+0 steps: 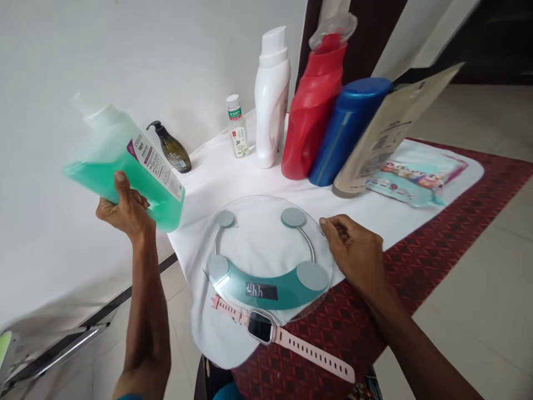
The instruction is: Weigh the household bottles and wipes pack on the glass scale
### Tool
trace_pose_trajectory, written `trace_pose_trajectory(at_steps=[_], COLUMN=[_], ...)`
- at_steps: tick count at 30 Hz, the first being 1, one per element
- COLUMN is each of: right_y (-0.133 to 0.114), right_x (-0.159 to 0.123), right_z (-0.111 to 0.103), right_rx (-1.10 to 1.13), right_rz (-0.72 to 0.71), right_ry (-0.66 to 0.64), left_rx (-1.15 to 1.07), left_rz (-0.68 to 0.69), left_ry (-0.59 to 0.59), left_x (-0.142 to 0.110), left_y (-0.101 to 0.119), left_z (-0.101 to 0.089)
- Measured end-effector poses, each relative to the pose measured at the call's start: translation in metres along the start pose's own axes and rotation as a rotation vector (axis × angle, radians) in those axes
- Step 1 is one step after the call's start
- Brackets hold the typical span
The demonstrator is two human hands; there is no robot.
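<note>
My left hand is closed around the base of a clear bottle of green liquid, held tilted in the air left of the table. My right hand rests with curled fingers at the right rim of a round glass scale, touching it. The scale lies on a white cloth and its display is lit. A pink smartwatch lies flat just in front of the scale.
Behind the scale stand a dark pump bottle, a small clear bottle, a white bottle, a red bottle, a blue bottle and a beige pouch. A flat packet lies right. Red patterned cloth covers the table.
</note>
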State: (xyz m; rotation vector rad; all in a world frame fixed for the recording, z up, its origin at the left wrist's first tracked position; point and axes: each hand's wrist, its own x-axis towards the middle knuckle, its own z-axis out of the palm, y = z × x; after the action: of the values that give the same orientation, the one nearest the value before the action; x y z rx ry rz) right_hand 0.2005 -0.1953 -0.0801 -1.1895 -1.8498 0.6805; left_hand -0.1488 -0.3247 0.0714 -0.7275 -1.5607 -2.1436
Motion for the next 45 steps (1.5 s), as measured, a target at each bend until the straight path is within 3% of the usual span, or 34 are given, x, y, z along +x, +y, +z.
trace_pose_trajectory(at_steps=[7,11,15,21,25,28,31,33,35,36,39,42,45], right_y=[-0.006,-0.006,-0.006,-0.007,-0.008,-0.008,-0.009,-0.009,-0.007,-0.006,0.000,0.005,0.006], right_x=[0.002,0.003,0.003,0.003,0.002,0.002,0.002,0.002,0.001,0.001,-0.002,-0.006,-0.009], right_z=[-0.003,-0.003,-0.003,-0.003,-0.001,0.000,-0.001,-0.002,-0.003,-0.003,-0.002,0.000,0.001], right_rx=[-0.043,-0.072,-0.078,-0.045,0.013,0.055,0.120,0.155,0.169,0.169,0.157,0.147,0.134], right_rz=[0.073,0.066,0.068,0.115,0.120,0.098,0.087,0.076,0.043,0.021,-0.053,-0.104,-0.124], right_ry=[-0.003,0.009,0.013,0.013,0.002,0.015,0.003,-0.015,-0.024,-0.016,0.053,0.134,0.155], left_rx=[0.062,0.056,0.064,0.127,0.232,0.308,0.353,0.341,0.339,0.341,0.357,0.438,0.518], left_rz=[-0.052,-0.092,-0.108,-0.078,-0.070,-0.045,0.203,0.392,0.499,0.486,0.256,0.047,-0.032], left_ry=[0.022,0.011,0.000,0.028,-0.007,0.063,0.167,0.079,-0.150,-0.275,-0.542,-0.683,-0.706], left_x=[0.083,0.100,0.106,0.110,0.108,0.103,0.088,0.070,0.048,0.035,0.002,-0.019,-0.028], left_y=[-0.102,-0.141,-0.162,-0.169,-0.164,-0.153,-0.133,-0.117,-0.105,-0.101,-0.101,-0.112,-0.124], left_z=[0.013,0.029,0.045,0.056,0.049,0.041,0.038,0.045,0.065,0.080,0.136,0.196,0.241])
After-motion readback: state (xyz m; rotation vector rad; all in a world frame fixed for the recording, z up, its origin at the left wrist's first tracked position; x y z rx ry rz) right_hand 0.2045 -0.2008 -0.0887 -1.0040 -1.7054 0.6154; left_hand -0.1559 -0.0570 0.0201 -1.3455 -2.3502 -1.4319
